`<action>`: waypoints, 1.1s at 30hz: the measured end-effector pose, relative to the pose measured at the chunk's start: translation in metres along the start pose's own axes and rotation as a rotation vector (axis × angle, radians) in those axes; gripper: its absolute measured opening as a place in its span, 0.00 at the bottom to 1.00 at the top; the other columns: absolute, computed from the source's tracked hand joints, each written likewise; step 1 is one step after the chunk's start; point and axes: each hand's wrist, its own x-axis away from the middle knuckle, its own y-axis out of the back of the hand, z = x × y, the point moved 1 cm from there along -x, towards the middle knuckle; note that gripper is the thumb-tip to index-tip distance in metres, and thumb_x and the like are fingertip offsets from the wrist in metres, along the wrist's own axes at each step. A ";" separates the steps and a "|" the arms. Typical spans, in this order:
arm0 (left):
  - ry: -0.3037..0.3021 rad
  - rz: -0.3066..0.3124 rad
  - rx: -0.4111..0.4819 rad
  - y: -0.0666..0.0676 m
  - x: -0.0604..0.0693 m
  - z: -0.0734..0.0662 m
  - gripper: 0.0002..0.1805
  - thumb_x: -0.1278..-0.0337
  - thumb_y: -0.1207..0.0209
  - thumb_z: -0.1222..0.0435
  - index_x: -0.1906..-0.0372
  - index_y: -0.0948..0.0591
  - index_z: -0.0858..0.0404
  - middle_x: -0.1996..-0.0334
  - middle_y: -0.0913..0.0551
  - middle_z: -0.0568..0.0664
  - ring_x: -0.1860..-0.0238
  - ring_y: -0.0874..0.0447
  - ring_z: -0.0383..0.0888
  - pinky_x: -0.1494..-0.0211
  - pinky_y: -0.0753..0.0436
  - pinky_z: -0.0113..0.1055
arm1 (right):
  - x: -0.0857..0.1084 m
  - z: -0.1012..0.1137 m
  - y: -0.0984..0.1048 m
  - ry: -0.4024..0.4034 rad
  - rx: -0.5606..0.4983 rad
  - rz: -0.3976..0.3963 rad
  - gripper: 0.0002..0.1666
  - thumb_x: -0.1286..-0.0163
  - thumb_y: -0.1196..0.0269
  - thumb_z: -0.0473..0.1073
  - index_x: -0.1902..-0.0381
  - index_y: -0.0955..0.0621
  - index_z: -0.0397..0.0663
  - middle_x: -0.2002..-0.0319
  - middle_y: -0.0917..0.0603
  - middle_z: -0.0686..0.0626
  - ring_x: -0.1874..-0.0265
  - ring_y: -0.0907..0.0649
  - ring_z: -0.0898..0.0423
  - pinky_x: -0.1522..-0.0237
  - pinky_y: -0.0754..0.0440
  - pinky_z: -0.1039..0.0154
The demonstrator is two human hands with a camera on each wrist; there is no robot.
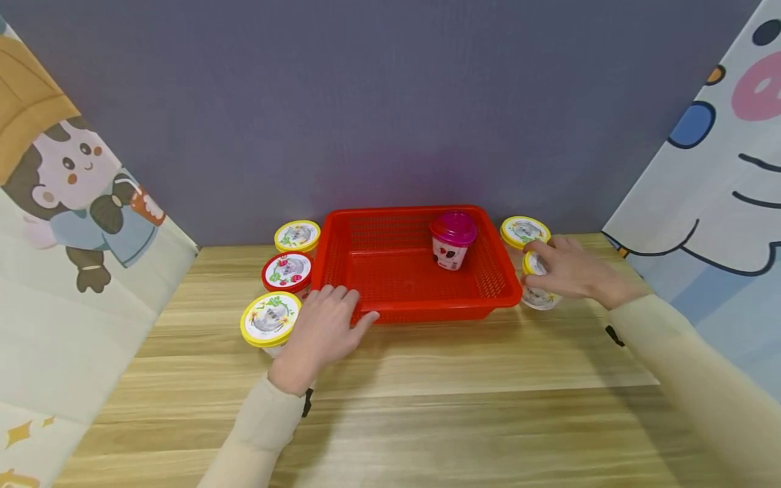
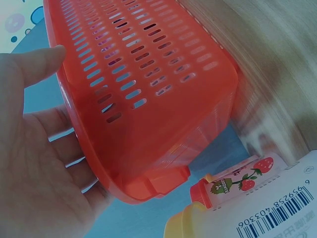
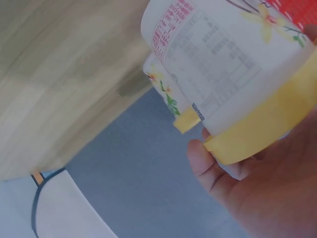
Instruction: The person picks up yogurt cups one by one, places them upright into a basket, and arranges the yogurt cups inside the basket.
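Note:
In the head view, my right hand [image 1: 570, 269] grips a white cup with a yellow lid [image 3: 203, 59] by its lid. The cup is upside down in the right wrist view, and printed flowers show on its side. It is just right of a red plastic basket [image 1: 396, 315], with a second yellow-lidded cup [image 1: 523, 230] behind it. My left hand [image 1: 326, 329] rests at the basket's front left corner, its fingers over the rim and thumb toward the front wall. Inside the basket, toward the right, stands a pink cup with a magenta lid [image 1: 451, 240].
Left of the basket stand a yellow-lidded cup [image 1: 297, 235] at the back, a red-lidded cup [image 1: 287, 271] and a nearer yellow-lidded cup [image 1: 271, 318]. All are on a wood-grain table [image 1: 427, 407]. A grey panel [image 1: 390, 102] rises behind, with printed panels on both sides.

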 end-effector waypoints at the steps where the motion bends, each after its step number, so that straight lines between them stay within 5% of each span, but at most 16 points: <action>1: 0.000 0.002 0.001 0.000 0.000 0.000 0.21 0.34 0.40 0.46 0.63 0.19 0.62 0.67 0.18 0.52 0.64 0.22 0.51 0.55 0.23 0.47 | 0.000 0.001 0.003 0.000 0.006 -0.003 0.38 0.33 0.41 0.64 0.34 0.28 0.48 0.45 0.28 0.30 0.46 0.29 0.32 0.54 0.25 0.35; 13: -0.001 -0.004 -0.006 -0.001 0.000 0.000 0.21 0.35 0.39 0.46 0.64 0.19 0.62 0.67 0.18 0.53 0.65 0.23 0.51 0.55 0.23 0.47 | -0.002 0.006 0.027 -0.008 0.070 -0.021 0.40 0.33 0.41 0.64 0.32 0.29 0.48 0.49 0.26 0.32 0.52 0.28 0.35 0.65 0.23 0.41; 33: -0.002 -0.004 0.003 0.000 0.000 0.000 0.21 0.34 0.39 0.46 0.64 0.19 0.62 0.68 0.19 0.52 0.66 0.24 0.50 0.56 0.24 0.46 | -0.009 0.022 0.071 -0.010 0.045 -0.028 0.38 0.31 0.43 0.65 0.31 0.29 0.49 0.43 0.28 0.30 0.47 0.30 0.33 0.56 0.26 0.32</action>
